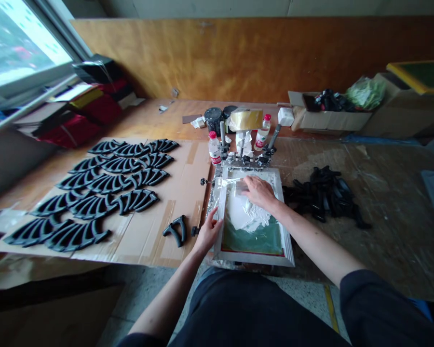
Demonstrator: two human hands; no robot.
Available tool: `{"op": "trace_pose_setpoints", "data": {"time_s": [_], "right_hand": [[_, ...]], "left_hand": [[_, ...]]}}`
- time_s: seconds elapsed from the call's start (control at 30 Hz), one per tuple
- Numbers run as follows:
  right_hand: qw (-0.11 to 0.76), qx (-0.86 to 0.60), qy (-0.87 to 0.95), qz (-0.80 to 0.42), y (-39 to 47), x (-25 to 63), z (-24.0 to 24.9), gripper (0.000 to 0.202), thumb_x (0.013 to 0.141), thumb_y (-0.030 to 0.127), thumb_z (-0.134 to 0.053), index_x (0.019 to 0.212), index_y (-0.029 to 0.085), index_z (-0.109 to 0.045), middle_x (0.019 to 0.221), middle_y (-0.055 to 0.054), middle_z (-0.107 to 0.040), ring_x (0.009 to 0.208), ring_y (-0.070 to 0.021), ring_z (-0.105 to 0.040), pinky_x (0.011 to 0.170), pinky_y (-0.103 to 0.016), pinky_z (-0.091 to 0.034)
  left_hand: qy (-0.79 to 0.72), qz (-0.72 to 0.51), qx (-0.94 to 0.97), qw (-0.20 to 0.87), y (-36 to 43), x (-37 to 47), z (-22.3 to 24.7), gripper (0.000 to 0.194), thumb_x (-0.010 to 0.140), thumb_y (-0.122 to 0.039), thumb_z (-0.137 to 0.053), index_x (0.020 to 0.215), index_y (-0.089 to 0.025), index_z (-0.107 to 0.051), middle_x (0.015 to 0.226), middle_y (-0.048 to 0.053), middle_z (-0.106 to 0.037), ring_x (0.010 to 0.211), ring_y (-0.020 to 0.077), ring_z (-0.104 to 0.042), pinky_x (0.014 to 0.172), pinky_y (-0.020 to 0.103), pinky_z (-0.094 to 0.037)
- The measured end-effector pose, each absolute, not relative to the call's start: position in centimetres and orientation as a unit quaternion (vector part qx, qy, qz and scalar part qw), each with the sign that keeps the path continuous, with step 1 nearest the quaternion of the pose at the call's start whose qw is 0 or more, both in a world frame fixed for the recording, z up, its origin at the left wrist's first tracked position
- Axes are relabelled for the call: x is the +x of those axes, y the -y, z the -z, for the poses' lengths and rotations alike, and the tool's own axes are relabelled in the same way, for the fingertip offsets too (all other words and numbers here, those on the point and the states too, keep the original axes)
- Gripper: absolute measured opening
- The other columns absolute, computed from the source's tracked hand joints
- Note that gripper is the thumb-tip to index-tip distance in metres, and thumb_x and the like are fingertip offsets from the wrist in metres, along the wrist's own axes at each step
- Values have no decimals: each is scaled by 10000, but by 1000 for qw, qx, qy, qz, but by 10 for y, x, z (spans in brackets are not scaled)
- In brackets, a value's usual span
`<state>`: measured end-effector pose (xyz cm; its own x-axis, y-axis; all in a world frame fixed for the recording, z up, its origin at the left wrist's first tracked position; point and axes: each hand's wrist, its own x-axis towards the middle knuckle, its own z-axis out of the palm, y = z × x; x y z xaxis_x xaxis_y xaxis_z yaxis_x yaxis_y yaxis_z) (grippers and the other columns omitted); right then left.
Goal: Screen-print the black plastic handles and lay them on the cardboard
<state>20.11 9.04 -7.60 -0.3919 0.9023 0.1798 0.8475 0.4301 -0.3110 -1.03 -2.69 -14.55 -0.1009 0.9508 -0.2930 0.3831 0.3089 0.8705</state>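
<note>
At the framed screen [288,259], left hand [209,231] by its edge, openness unclear, right hand [259,193] with narrow grip on scraper [240,187]

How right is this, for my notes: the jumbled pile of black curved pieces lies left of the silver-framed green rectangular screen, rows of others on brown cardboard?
Not left: the head view shows the jumbled pile right of the screen. The rows lie on cardboard.

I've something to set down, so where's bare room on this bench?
Bare cardboard between the black-part rows and the metal frame; bare tabletop right of the black heap. Crowded behind the frame, with bottles and black tubs.
</note>
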Motion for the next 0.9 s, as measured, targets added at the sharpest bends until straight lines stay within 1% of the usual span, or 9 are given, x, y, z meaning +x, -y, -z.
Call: {"op": "trace_pose_setpoints", "data": {"time_s": [0.1, 0.2, 0.3, 0.4, 0.5, 0.63, 0.73, 0.8, 0.9], "right_hand": [[90, -480, 868, -88, -67, 203, 84, 98, 861, 225, -591, 945, 183, -616, 904, -77, -665, 879, -220, -608, 751, -298, -450], [65, -346, 933, -71, -34, 222, 90, 160, 855, 101, -495, 917, 178, -622, 894, -66, -660, 829, -185, -597, 690, -264, -417], [49, -256, 961, -98, -20, 238, 87, 183, 810, 70, -507, 880, 189, -628, 861, -34, -658, 747, -156, -591, 620, -247, -386], [88, -290, 945, -123, -25, 238, 82, 147, 776, 90, -564, 830, 210, -628, 822, -3, -657, 746, -152, -600, 598, -239, -376], [154, -338, 925, -86, -26, 232, 91, 196, 791, 66, -543, 899, 196, -641, 886, -32, -668, 829, -173, -613, 667, -250, -414], [162, -284, 943, -71, -8, 236, 108, 253, 820, 42, -492, 976, 171, -643, 951, -62, -675, 825, -169, -622, 689, -258, -441], [162, -309, 931, -108, -11, 237, 103, 146, 849, 139, -561, 938, 207, -654, 869, -17, -675, 760, -149, -625, 646, -242, -440], [189, -366, 903, -121, -30, 229, 90, 121, 852, 234, -622, 968, 235, -657, 883, 1, -682, 768, -153, -634, 649, -243, -450], [242, -448, 854, -108, -69, 221, 63, 366, 822, 281, -681, 1180, 286, -602, 1053, -13, -680, 868, -184, -641, 710, -278, -482]], "left_hand": [[-665, -306, 497, 465, 25, -14, 151, 644, 838, -504, -523, 1412, -225, -437, 650, -55, -504, 541, 95, -451, 541, 209, -347], [-659, -312, 492, 476, 26, -16, 154, 643, 837, -516, -521, 1414, -247, -431, 655, -58, -505, 545, 94, -454, 539, 211, -350], [-654, -318, 487, 484, 27, -15, 155, 642, 834, -524, -522, 1403, -239, -444, 672, -50, -519, 560, 100, -467, 540, 214, -362], [-651, -324, 487, 483, 27, -14, 152, 636, 836, -531, -518, 1384, -214, -464, 691, -36, -526, 575, 105, -478, 538, 215, -365], [-650, -332, 486, 480, 28, -14, 150, 642, 830, -538, -527, 1377, -206, -466, 679, -40, -504, 563, 102, -460, 526, 212, -353], [-649, -331, 482, 486, 29, -14, 152, 646, 831, -532, -526, 1387, -210, -451, 686, -37, -515, 550, 100, -447, 516, 211, -342], [-654, -321, 483, 485, 29, -13, 148, 643, 836, -525, -522, 1391, -211, -447, 684, -37, -514, 552, 103, -452, 516, 211, -341], [-650, -317, 489, 487, 29, -14, 137, 646, 839, -520, -527, 1405, -223, -430, 661, -50, -490, 543, 96, -439, 517, 205, -335], [-627, -324, 494, 507, 32, -16, 105, 692, 836, -532, -546, 1441, -240, -379, 671, -51, -512, 541, 90, -441, 519, 197, -337]]}}
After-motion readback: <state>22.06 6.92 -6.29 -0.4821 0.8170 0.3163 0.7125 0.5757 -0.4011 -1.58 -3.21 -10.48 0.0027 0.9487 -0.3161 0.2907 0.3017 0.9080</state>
